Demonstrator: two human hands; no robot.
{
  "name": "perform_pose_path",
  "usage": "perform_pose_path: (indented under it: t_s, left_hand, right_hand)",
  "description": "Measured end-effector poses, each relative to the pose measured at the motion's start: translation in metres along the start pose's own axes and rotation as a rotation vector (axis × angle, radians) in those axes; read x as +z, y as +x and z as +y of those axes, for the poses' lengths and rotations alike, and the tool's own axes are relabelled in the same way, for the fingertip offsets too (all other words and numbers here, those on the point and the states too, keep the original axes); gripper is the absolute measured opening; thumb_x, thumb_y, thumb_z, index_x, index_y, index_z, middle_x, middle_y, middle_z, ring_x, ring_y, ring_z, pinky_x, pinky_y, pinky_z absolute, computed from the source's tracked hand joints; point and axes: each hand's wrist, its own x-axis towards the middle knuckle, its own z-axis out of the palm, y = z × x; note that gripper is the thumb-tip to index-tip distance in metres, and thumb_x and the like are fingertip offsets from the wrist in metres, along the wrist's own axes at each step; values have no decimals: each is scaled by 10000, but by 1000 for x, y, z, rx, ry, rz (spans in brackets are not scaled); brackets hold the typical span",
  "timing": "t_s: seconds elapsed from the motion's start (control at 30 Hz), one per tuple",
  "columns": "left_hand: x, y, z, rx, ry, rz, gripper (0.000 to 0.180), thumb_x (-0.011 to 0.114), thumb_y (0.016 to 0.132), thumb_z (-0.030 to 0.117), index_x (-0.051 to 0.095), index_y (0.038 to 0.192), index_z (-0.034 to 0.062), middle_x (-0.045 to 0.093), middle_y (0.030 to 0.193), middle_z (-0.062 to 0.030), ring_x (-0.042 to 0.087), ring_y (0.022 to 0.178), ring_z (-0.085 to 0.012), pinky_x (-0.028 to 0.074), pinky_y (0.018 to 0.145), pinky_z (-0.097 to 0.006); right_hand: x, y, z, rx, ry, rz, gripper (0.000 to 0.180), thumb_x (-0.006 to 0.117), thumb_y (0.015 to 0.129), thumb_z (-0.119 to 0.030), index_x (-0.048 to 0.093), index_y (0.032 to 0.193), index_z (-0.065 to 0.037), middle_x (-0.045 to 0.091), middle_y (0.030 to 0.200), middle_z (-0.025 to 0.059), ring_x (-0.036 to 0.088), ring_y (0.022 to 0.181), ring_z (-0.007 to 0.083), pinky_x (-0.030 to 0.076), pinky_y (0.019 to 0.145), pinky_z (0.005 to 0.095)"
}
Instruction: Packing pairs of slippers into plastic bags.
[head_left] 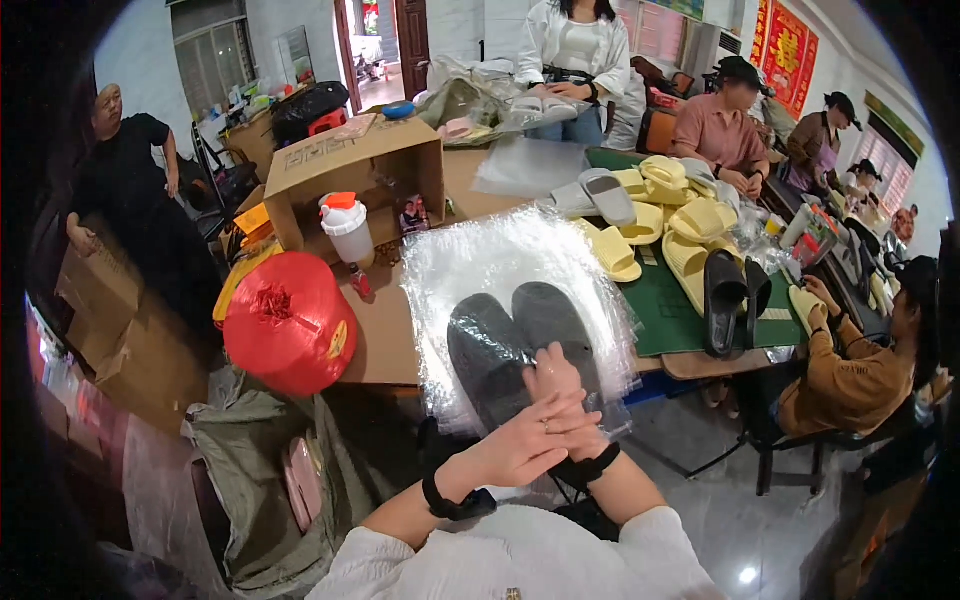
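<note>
A pair of dark grey slippers [487, 345] lies in front of me on a stack of clear plastic bags [435, 270]. Shiny film seems to cover the slippers, though how far they are inside a bag is hard to tell. My right hand [556, 378] is pressed down between the two slippers, its fingers bent and close together on them. Across the back of that hand lies my left hand [525, 437], fingers stretched out and slightly apart, holding nothing. Some of the right hand is hidden under the left.
Left of the bags stand a red roll of plastic twine [290, 322], a white bottle [347, 230] and an open cardboard box [350, 165]. Yellow slippers [690, 255] are heaped on a green mat [660, 325] to the right. Several people work around the table; one person [130, 190] stands left.
</note>
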Motion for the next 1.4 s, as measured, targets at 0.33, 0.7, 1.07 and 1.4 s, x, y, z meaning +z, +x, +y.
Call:
perform_pose_path:
  t_s: [0.33, 0.7, 1.07, 1.4]
  left_hand:
    - [-17, -10, 16, -125, 99, 83, 380, 509, 879, 58, 688, 1206, 130, 502, 1471, -70, 320, 1444, -343, 158, 1200, -525]
    - [-37, -65, 4, -675, 165, 867, 375, 752, 773, 117, 659, 1127, 37, 651, 1163, -143, 644, 1035, -300, 505, 882, -419]
    - [-29, -74, -23, -1192, 227, 480, 510, 698, 825, 482, 652, 742, -19, 616, 658, -188, 633, 666, -340, 481, 651, -404]
    - [-37, -109, -35, -996, -292, 610, 188, 648, 897, 131, 722, 974, -24, 683, 765, -16, 536, 565, -82, 427, 524, -255]
  right_hand:
    - [15, 77, 7, 83, -31, 128, 108, 616, 833, -61, 578, 902, 14, 531, 1011, 228, 630, 820, 463, 516, 719, 518]
    - [-59, -26, 5, -432, 105, -101, 492, 735, 822, -149, 578, 1275, -39, 600, 1090, 179, 576, 1022, 339, 495, 862, 419]
    - [-148, -40, 75, 449, 662, -19, 233, 666, 925, -231, 702, 916, -1, 606, 743, -21, 514, 630, 44, 401, 568, 192]
    - [-107, -21, 130, 442, 701, -224, 208, 708, 888, -197, 719, 917, 9, 642, 796, -23, 532, 730, 54, 404, 628, 233]
